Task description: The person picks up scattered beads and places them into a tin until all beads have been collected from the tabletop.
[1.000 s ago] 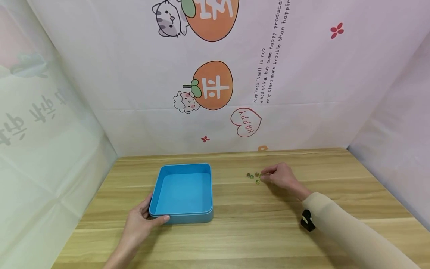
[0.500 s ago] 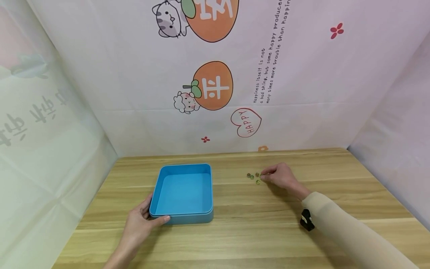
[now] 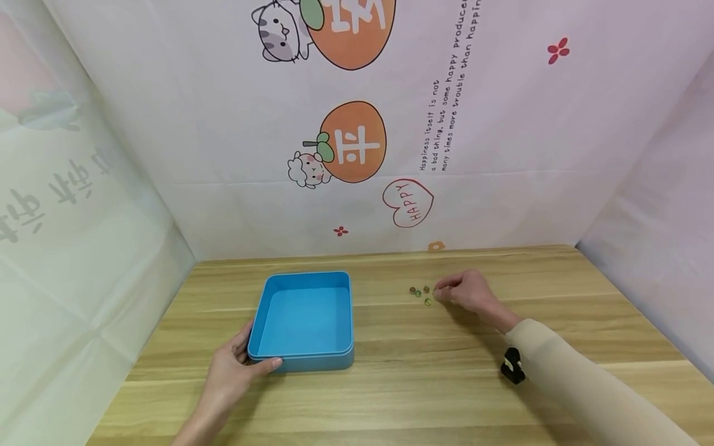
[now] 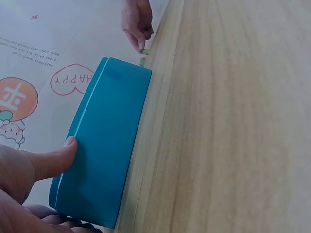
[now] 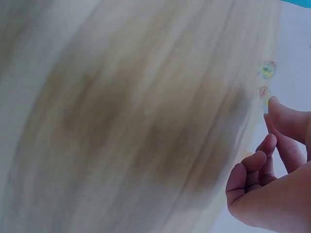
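A square blue open-topped box [image 3: 305, 322] stands on the table, its inside bare. My left hand [image 3: 227, 370] grips its near left corner. The thumb lies on the front wall in the left wrist view, and the other fingers are partly hidden behind the box [image 4: 104, 141]. Right of the box lies a small group of glass marbles [image 3: 418, 293]. At the right side of that group, my right hand [image 3: 468, 292] pinches a greenish marble [image 5: 266, 100] between thumb and forefinger, mostly covered by the fingertips. Its remaining fingers are curled in the right wrist view.
The wood-grain table [image 3: 390, 396] runs back to a printed white cloth [image 3: 491, 204], with more cloth at both sides. A black device [image 3: 512, 365] is worn at the right wrist, below a beige sleeve [image 3: 580, 378].
My right hand has shifted very slightly to the right, with the marble at its fingertips. The left hand and the box have stayed in place.
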Motion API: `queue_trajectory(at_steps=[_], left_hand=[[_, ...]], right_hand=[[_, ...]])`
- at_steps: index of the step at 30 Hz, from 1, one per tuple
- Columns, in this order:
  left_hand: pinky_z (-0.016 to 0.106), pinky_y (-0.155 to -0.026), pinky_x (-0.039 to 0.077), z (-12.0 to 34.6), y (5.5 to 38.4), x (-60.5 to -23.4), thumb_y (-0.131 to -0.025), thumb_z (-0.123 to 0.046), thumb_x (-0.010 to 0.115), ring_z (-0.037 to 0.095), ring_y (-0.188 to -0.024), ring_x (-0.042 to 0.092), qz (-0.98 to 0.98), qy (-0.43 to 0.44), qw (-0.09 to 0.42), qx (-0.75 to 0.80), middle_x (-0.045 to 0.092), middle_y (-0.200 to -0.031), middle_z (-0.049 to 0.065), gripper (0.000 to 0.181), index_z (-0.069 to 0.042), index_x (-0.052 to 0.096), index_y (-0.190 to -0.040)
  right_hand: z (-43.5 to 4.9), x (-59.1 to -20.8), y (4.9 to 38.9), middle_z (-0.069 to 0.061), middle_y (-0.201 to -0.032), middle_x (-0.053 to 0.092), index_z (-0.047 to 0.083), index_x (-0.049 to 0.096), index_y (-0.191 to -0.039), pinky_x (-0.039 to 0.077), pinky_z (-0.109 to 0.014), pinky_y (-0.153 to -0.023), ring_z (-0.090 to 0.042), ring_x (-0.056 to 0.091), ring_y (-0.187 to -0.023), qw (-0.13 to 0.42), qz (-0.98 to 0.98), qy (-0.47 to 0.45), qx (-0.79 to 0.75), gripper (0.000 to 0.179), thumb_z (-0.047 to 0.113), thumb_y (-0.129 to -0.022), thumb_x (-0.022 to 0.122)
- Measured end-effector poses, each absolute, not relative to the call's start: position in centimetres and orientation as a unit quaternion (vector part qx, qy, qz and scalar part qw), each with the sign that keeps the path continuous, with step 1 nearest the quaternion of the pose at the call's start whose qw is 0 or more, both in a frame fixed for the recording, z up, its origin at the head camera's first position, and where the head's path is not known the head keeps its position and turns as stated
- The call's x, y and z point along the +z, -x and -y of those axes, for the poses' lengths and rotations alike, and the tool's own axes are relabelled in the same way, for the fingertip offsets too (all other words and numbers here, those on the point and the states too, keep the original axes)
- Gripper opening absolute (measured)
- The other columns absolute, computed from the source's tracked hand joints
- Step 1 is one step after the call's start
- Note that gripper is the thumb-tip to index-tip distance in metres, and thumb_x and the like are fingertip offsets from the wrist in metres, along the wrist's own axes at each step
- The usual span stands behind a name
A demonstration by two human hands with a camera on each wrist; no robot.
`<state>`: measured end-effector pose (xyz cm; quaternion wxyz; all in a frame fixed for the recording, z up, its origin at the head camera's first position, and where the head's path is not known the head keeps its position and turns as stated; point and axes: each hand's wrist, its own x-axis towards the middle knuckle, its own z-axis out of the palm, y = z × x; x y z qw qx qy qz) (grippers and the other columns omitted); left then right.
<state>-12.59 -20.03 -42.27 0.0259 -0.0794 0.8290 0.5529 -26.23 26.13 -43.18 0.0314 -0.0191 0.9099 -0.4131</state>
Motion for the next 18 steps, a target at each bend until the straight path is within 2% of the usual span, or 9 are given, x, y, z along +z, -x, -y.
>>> queue_trajectory(at_steps=[13,18], left_hand=[[0.049,-0.113,0.042,20.1,12.5,-42.4,-0.083,-0.015,0.093,0.044,-0.150,0.033,-0.827,0.076,0.026,0.557,0.027,-0.165,0.030,0.108,0.006,0.024,-0.164],[0.050,-0.113,0.043,20.1,12.6,-42.4,-0.083,-0.016,0.093,0.045,-0.150,0.033,-0.828,0.076,0.028,0.555,0.027,-0.165,0.031,0.109,0.006,0.024,-0.164]], right_hand=[[-25.4,-41.8,25.5,-0.023,-0.124,0.072,0.001,0.082,-0.109,0.048,-0.030,-0.071,-0.028,0.060,-0.101,0.029,-0.901,0.023,-0.432,0.017,0.011,-0.096,0.078],[-24.9,-41.6,25.3,-0.020,-0.118,0.073,0.001,0.082,-0.109,0.049,-0.029,-0.067,-0.027,0.059,-0.098,0.024,-0.899,0.025,-0.438,0.017,0.011,-0.096,0.079]])
